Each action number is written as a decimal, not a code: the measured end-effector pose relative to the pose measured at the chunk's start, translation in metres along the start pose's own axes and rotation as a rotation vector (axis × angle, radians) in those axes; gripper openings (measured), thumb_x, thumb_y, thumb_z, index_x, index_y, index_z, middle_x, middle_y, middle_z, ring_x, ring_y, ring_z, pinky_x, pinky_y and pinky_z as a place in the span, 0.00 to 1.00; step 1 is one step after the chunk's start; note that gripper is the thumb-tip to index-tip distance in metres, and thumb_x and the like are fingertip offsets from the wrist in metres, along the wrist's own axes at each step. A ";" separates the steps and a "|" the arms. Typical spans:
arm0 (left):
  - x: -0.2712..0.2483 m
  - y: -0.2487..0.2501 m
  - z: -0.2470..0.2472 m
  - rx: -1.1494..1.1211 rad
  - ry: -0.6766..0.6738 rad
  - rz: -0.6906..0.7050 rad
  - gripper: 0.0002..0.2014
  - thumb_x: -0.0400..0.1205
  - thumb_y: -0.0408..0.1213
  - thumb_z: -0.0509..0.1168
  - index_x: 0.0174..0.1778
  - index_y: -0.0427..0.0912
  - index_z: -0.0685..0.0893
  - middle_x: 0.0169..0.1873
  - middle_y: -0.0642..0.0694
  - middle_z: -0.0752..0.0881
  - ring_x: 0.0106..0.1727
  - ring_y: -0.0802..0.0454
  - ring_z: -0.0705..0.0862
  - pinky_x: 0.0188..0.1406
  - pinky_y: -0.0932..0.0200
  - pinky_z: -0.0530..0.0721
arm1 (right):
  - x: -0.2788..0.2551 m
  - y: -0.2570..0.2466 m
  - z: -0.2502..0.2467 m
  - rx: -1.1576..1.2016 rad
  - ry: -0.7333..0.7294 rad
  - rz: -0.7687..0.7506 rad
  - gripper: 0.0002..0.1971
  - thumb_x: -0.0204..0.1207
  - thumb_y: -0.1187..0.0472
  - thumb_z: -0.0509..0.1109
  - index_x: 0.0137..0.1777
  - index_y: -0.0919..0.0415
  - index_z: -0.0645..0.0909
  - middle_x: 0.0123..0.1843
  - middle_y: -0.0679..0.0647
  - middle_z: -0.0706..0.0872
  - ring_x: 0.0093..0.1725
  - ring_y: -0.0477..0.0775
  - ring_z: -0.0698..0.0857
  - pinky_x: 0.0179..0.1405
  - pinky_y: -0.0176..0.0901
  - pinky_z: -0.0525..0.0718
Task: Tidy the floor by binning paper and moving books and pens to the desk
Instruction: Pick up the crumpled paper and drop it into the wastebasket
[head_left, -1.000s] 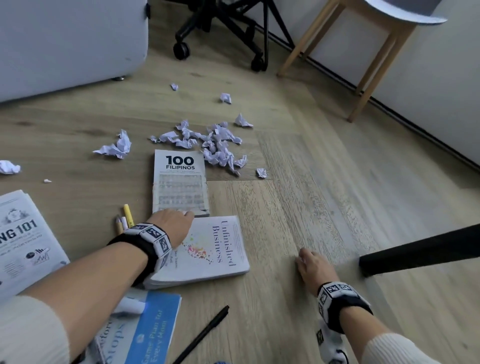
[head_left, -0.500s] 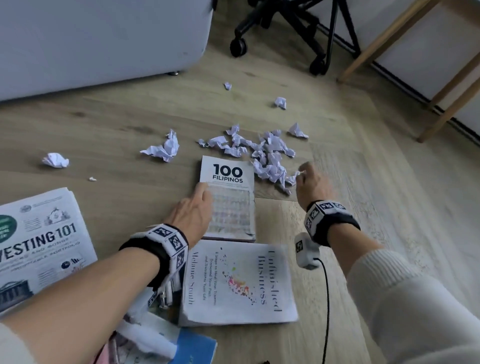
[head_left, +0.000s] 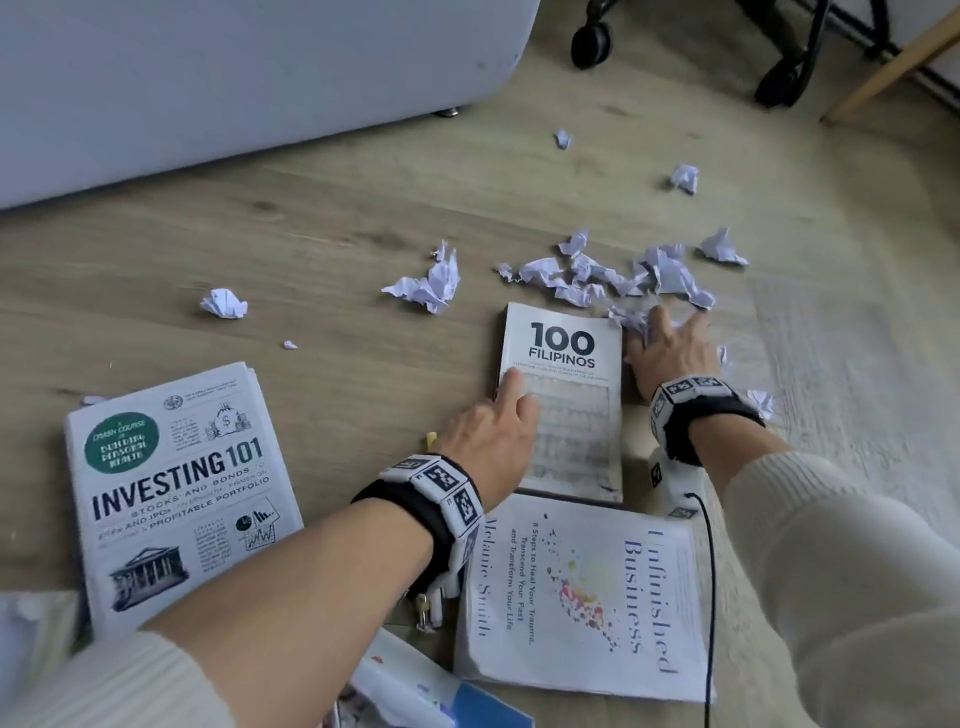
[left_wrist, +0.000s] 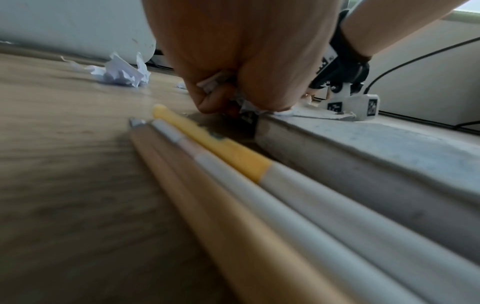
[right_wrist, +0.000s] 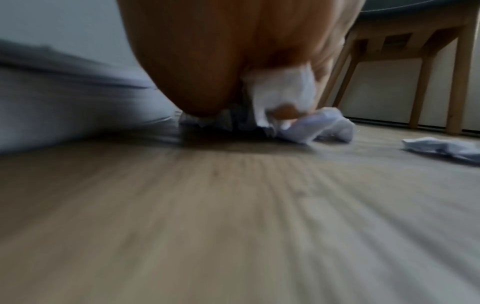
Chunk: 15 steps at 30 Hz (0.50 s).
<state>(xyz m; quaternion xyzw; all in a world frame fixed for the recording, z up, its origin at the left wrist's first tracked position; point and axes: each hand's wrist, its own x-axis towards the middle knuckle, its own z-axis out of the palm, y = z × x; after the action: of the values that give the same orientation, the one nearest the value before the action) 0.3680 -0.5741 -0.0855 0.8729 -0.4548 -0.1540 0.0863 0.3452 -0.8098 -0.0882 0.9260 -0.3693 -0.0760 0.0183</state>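
Crumpled paper (head_left: 613, 280) is being gathered on the wooden floor (head_left: 337, 218), where a second ago only books were within reach of either hand. At 9 o'clock in the head view, the "Investing 101" book (head_left: 176, 488) lies untouched; a lone paper ball (head_left: 224, 303) sits beyond it at 10 o'clock.

Moving right, the left hand (head_left: 491, 436) has been slid forward along the "100 Filipinos" book (head_left: 566, 395) and is pressed on its left edge, fingers partly curled; in the left wrist view, scraps of white paper seem to be pinched under them, though that is not certain. Three pens (left_wrist: 233, 168) lie just beside that book. The "Unfinished Business" book (head_left: 576, 597) lies at 6 o'clock.

At 2 o'clock, the right hand (head_left: 670, 353), flat on the floor a second ago, has been carried up to the paper pile, and its fingers are closed round a wad, as the right wrist view shows. Binning is judged to have begun; books and pens are yet to be moved.
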 end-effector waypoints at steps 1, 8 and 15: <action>-0.001 0.000 -0.001 0.002 -0.006 0.004 0.22 0.73 0.30 0.34 0.54 0.37 0.70 0.76 0.32 0.59 0.37 0.37 0.85 0.28 0.47 0.74 | -0.004 0.004 0.001 0.001 0.008 -0.019 0.16 0.85 0.52 0.56 0.66 0.61 0.69 0.61 0.70 0.71 0.53 0.74 0.82 0.42 0.52 0.76; -0.004 0.012 -0.010 0.087 0.006 -0.037 0.13 0.83 0.23 0.45 0.59 0.34 0.70 0.68 0.33 0.64 0.46 0.39 0.83 0.34 0.50 0.71 | -0.046 0.025 0.007 0.015 -0.181 -0.099 0.10 0.81 0.56 0.60 0.56 0.61 0.72 0.55 0.70 0.81 0.51 0.70 0.83 0.40 0.48 0.71; -0.053 0.002 -0.051 0.134 -0.061 -0.105 0.14 0.83 0.22 0.52 0.65 0.31 0.69 0.61 0.33 0.71 0.58 0.32 0.79 0.46 0.45 0.74 | -0.107 0.017 -0.045 0.086 -0.274 -0.214 0.05 0.84 0.57 0.56 0.48 0.58 0.69 0.47 0.64 0.84 0.41 0.62 0.81 0.39 0.44 0.72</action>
<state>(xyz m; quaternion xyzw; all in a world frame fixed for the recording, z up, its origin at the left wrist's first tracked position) 0.3554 -0.5314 -0.0269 0.8942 -0.4203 -0.1540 0.0059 0.2635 -0.7497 -0.0289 0.9411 -0.2703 -0.1869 -0.0798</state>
